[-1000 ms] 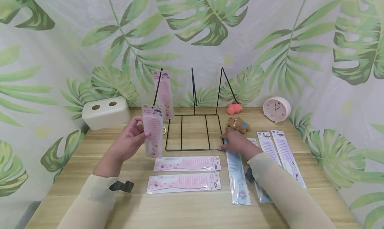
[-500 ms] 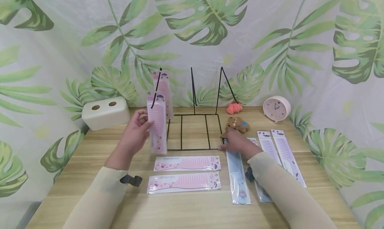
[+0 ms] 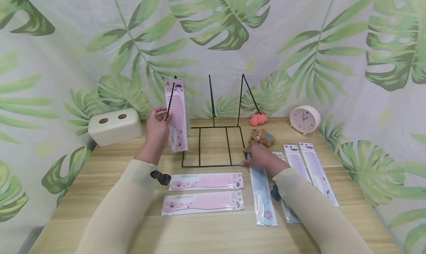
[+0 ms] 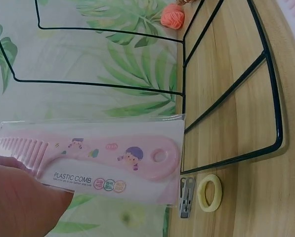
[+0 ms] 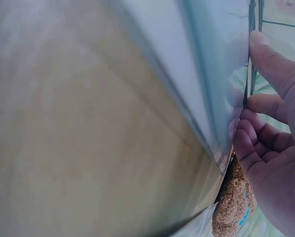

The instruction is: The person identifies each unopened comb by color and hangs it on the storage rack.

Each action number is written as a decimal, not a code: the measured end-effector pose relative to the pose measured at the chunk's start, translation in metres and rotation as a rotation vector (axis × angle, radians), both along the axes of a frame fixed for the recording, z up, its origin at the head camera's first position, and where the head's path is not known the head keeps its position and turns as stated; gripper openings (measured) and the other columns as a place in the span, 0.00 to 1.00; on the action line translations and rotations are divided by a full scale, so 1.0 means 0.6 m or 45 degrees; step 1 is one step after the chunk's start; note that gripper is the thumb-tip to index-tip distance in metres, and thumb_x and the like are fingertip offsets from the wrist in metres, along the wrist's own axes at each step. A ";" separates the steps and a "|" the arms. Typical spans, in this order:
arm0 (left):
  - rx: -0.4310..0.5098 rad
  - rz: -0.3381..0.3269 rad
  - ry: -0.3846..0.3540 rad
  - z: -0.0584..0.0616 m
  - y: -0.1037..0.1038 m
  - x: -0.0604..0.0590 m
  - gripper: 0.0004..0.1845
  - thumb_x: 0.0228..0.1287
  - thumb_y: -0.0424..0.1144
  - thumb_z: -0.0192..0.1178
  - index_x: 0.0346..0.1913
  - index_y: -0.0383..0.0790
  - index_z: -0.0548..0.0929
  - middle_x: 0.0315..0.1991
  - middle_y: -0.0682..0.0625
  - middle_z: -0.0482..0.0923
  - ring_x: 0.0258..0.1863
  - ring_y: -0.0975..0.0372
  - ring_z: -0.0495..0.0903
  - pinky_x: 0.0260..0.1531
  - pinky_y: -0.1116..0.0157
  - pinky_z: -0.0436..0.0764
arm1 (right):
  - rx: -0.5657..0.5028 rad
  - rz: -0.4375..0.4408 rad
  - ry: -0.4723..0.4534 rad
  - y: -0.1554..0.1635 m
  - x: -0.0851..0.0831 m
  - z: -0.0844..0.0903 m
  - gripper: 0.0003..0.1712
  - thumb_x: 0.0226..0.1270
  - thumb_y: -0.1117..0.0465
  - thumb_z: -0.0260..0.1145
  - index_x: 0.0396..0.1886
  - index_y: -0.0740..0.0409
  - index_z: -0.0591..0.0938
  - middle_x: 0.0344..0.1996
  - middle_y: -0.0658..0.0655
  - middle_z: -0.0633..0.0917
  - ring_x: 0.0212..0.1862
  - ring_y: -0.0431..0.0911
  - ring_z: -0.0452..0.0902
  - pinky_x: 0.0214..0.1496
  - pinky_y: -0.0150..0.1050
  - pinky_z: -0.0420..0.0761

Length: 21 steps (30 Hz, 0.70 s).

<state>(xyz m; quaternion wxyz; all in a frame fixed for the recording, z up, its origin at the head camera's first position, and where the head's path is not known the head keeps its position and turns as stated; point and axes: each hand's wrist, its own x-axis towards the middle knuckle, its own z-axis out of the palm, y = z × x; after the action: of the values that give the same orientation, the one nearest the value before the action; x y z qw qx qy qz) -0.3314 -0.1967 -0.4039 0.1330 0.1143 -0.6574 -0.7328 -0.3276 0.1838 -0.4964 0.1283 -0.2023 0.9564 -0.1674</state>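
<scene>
My left hand (image 3: 157,130) pinches a packaged pink comb (image 3: 179,117) by its left edge, upright at the left arm of the black wire rack (image 3: 214,127). The hook wire passes in front of the comb's package near its top. Behind it, another packaged pink comb hangs, mostly hidden. In the left wrist view, the comb's handle end (image 4: 117,153) points toward the rack's base. My right hand (image 3: 263,158) grips the front right corner of the rack's base, thumb and fingertips at the wire. A packaged blue comb (image 3: 261,195) lies partly under this hand.
Two packaged pink combs (image 3: 204,201) lie across the front. Purple combs (image 3: 316,169) and another blue comb lie right. Behind are a brown plush toy (image 3: 263,136), coral yarn (image 3: 258,119), a pink clock (image 3: 304,119) and a white box (image 3: 114,126). A metal clip (image 4: 186,197) and yellow ring (image 4: 209,193) lie left.
My left hand has moved up, back and slightly right, bringing the pink comb along the hook toward the comb hanging behind. My right hand has stayed at the rack's corner.
</scene>
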 end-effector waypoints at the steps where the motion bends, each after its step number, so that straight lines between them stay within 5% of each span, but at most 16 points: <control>1: 0.005 0.011 0.002 -0.001 0.001 -0.005 0.08 0.80 0.36 0.65 0.49 0.54 0.77 0.45 0.52 0.83 0.38 0.64 0.77 0.31 0.71 0.72 | -0.005 -0.003 -0.004 0.000 0.000 -0.001 0.41 0.73 0.42 0.77 0.75 0.62 0.80 0.78 0.69 0.74 0.79 0.64 0.69 0.82 0.60 0.71; 11: -0.066 0.024 0.067 -0.023 0.009 -0.048 0.07 0.79 0.41 0.67 0.45 0.46 0.79 0.40 0.55 0.77 0.41 0.65 0.76 0.43 0.72 0.79 | 0.008 -0.037 -0.004 0.010 0.002 0.006 0.41 0.73 0.42 0.76 0.75 0.62 0.80 0.78 0.68 0.74 0.80 0.64 0.68 0.83 0.60 0.70; 21: -0.288 0.097 0.044 -0.047 -0.003 -0.057 0.15 0.81 0.50 0.64 0.51 0.40 0.80 0.40 0.55 0.76 0.42 0.66 0.75 0.42 0.71 0.77 | -0.003 0.005 -0.015 -0.001 0.001 0.006 0.41 0.73 0.43 0.77 0.75 0.63 0.79 0.77 0.69 0.75 0.79 0.64 0.70 0.82 0.60 0.72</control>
<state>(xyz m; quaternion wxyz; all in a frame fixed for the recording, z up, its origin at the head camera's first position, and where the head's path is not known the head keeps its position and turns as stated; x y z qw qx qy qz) -0.3655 -0.1988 -0.4323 0.1841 0.1108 -0.7288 -0.6502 -0.3269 0.1831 -0.4927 0.1341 -0.2033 0.9549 -0.1696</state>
